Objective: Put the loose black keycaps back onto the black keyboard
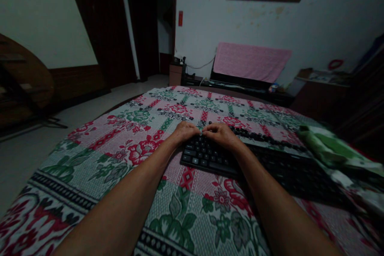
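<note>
A black keyboard (207, 157) lies on a bed covered with a red and green floral sheet (126, 156). Both my hands rest at the keyboard's far left corner. My left hand (185, 131) is curled, its fingertips meeting those of my right hand (221, 134), which is also curled over the top row of keys. The fingertips pinch together around a small pale spot that I cannot make out. My forearms stretch across the sheet toward the keyboard.
A green and white cloth (325, 148) lies crumpled right of the keyboard. Beyond the bed stands a low dark cabinet draped with a pink towel (250, 61). A wooden desk (321, 96) is at the right, bare floor (87, 108) at the left.
</note>
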A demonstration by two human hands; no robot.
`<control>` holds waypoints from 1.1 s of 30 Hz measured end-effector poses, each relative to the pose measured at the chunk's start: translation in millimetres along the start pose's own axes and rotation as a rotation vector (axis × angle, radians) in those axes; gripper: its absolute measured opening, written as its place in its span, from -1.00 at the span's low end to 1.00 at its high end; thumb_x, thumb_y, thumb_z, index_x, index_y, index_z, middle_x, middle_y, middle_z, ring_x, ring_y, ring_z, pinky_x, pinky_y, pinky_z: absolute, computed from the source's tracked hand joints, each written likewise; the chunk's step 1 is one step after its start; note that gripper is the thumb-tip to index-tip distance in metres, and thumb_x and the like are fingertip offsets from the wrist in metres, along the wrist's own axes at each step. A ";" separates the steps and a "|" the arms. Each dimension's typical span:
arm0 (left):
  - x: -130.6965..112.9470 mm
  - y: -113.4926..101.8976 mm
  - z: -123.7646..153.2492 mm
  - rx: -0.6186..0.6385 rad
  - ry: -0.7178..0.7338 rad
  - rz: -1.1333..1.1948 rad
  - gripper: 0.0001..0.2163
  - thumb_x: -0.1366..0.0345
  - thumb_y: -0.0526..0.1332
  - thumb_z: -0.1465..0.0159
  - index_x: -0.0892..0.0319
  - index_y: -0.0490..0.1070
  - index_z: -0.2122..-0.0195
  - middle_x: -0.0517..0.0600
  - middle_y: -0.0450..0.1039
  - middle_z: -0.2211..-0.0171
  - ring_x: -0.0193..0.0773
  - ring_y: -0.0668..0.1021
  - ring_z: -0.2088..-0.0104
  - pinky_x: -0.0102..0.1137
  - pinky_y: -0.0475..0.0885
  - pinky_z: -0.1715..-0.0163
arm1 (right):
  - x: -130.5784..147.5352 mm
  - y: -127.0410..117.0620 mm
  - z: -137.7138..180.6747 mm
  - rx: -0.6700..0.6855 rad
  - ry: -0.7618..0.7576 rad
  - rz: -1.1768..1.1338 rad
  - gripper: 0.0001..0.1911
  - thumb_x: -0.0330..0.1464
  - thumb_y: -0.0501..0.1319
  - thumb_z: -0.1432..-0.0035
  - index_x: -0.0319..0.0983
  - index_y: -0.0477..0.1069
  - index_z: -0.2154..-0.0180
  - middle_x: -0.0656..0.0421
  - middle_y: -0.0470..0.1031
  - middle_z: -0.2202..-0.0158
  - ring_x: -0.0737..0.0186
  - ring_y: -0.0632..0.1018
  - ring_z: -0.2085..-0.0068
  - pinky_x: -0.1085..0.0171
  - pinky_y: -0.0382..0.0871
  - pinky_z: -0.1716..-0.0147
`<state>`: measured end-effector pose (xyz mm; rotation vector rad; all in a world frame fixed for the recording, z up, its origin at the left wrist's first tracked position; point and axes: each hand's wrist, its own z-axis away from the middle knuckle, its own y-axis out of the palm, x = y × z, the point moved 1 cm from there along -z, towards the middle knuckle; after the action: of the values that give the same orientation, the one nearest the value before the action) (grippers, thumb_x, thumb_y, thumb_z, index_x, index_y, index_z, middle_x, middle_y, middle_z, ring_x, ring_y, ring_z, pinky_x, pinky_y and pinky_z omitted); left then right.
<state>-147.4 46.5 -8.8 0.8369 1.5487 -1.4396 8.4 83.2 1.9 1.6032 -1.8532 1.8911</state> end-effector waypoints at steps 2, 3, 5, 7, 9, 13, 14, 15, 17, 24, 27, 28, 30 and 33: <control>-2.5 0.2 0.5 -0.013 -0.012 0.000 -0.88 0.31 0.20 0.17 0.25 0.45 0.63 -0.05 0.32 0.70 -0.40 0.31 0.63 -0.54 0.11 0.66 | 0.2 -0.5 0.4 0.021 0.011 -0.015 -0.79 -0.33 0.12 0.08 -0.28 0.46 0.41 0.20 0.48 0.45 0.34 0.44 0.41 0.41 0.26 0.44; -3.4 0.3 0.6 -0.018 -0.016 -0.003 -0.89 0.32 0.20 0.17 0.25 0.44 0.64 -0.05 0.31 0.72 -0.40 0.30 0.63 -0.54 0.11 0.67 | -0.3 -0.5 0.5 0.023 0.012 -0.023 -0.79 -0.33 0.12 0.09 -0.27 0.46 0.40 0.20 0.48 0.44 0.33 0.45 0.40 0.40 0.27 0.42; -4.4 0.5 0.3 -0.016 -0.017 -0.023 -0.90 0.32 0.19 0.16 0.26 0.44 0.65 -0.06 0.28 0.74 -0.41 0.29 0.64 -0.53 0.09 0.67 | -2.0 -0.2 0.4 0.021 0.001 -0.027 -0.80 -0.34 0.14 0.09 -0.25 0.46 0.39 0.20 0.49 0.42 0.31 0.46 0.37 0.38 0.28 0.37; -3.6 0.7 -0.7 -0.001 -0.009 -0.048 -0.88 0.32 0.19 0.16 0.27 0.44 0.64 -0.07 0.27 0.74 -0.42 0.27 0.65 -0.53 0.09 0.67 | -4.1 0.3 0.1 0.019 -0.010 -0.021 -0.81 -0.34 0.15 0.10 -0.23 0.47 0.39 0.20 0.49 0.41 0.29 0.46 0.35 0.36 0.28 0.34; -1.4 1.1 -1.9 0.005 -0.001 -0.054 -0.86 0.30 0.19 0.15 0.28 0.44 0.62 -0.08 0.27 0.73 -0.43 0.27 0.66 -0.53 0.09 0.68 | -5.4 0.6 0.0 0.017 -0.003 -0.013 -0.81 -0.32 0.16 0.10 -0.23 0.47 0.40 0.19 0.50 0.41 0.28 0.46 0.36 0.36 0.28 0.35; 3.0 3.1 -3.0 0.002 0.024 0.001 -0.82 0.27 0.19 0.14 0.29 0.46 0.57 -0.09 0.29 0.70 -0.45 0.28 0.66 -0.54 0.10 0.69 | -4.5 1.0 0.8 0.000 0.029 0.015 -0.78 -0.29 0.16 0.11 -0.26 0.47 0.41 0.18 0.50 0.44 0.30 0.46 0.40 0.38 0.28 0.40; 3.4 3.6 -2.9 -0.001 0.026 0.011 -0.82 0.27 0.19 0.14 0.29 0.46 0.56 -0.09 0.29 0.70 -0.45 0.28 0.66 -0.54 0.11 0.69 | -3.9 1.2 1.0 -0.006 0.034 0.025 -0.78 -0.29 0.16 0.11 -0.27 0.47 0.41 0.18 0.50 0.45 0.31 0.45 0.41 0.38 0.27 0.42; 3.5 4.0 -2.8 -0.006 0.026 0.018 -0.82 0.27 0.19 0.14 0.29 0.46 0.56 -0.08 0.29 0.70 -0.45 0.28 0.66 -0.54 0.11 0.69 | -3.3 1.5 1.2 -0.011 0.038 0.032 -0.77 -0.28 0.16 0.11 -0.27 0.47 0.42 0.19 0.49 0.46 0.31 0.45 0.42 0.39 0.27 0.43; 3.3 4.7 -2.9 -0.014 0.016 0.034 -0.81 0.27 0.19 0.14 0.29 0.47 0.54 -0.08 0.31 0.69 -0.45 0.29 0.66 -0.55 0.12 0.69 | -2.2 2.0 1.2 -0.020 0.047 0.041 -0.77 -0.28 0.15 0.11 -0.28 0.47 0.42 0.19 0.49 0.47 0.32 0.44 0.43 0.39 0.26 0.44; 6.8 5.1 -8.7 0.000 0.012 0.035 -0.78 0.25 0.21 0.15 0.30 0.47 0.52 -0.05 0.35 0.65 -0.42 0.33 0.63 -0.53 0.15 0.67 | 0.4 2.2 1.2 -0.012 0.089 0.056 -0.75 -0.27 0.13 0.11 -0.29 0.48 0.43 0.20 0.47 0.51 0.32 0.43 0.45 0.41 0.22 0.49; 8.6 4.3 -10.0 0.013 0.027 0.013 -0.77 0.24 0.20 0.14 0.30 0.47 0.51 -0.06 0.34 0.66 -0.43 0.31 0.64 -0.52 0.14 0.67 | 0.2 2.2 1.6 0.003 0.077 0.061 -0.73 -0.26 0.12 0.10 -0.30 0.47 0.43 0.21 0.46 0.53 0.35 0.41 0.48 0.42 0.21 0.51; 8.8 4.0 -9.9 0.020 0.031 0.002 -0.77 0.23 0.19 0.14 0.30 0.47 0.52 -0.07 0.33 0.67 -0.43 0.31 0.64 -0.52 0.14 0.67 | 0.0 2.2 1.6 0.008 0.071 0.064 -0.73 -0.26 0.12 0.10 -0.30 0.47 0.42 0.21 0.45 0.53 0.35 0.40 0.49 0.42 0.21 0.51; 8.4 3.3 -9.2 0.032 0.041 -0.012 -0.77 0.23 0.19 0.14 0.30 0.46 0.53 -0.08 0.30 0.68 -0.43 0.30 0.64 -0.53 0.13 0.68 | -0.2 2.2 1.7 0.016 0.060 0.067 -0.72 -0.26 0.12 0.10 -0.31 0.47 0.41 0.21 0.45 0.53 0.35 0.40 0.49 0.42 0.21 0.50; 6.9 2.0 -7.6 0.047 0.056 -0.013 -0.78 0.24 0.18 0.14 0.30 0.45 0.54 -0.11 0.27 0.70 -0.46 0.28 0.65 -0.54 0.11 0.69 | 0.7 2.0 1.9 0.032 0.052 0.061 -0.72 -0.26 0.12 0.10 -0.32 0.47 0.40 0.20 0.46 0.51 0.35 0.41 0.48 0.41 0.22 0.48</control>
<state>-149.6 53.7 -16.0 0.9041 1.5698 -1.4778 7.9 80.7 0.5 1.5082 -1.8818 1.9764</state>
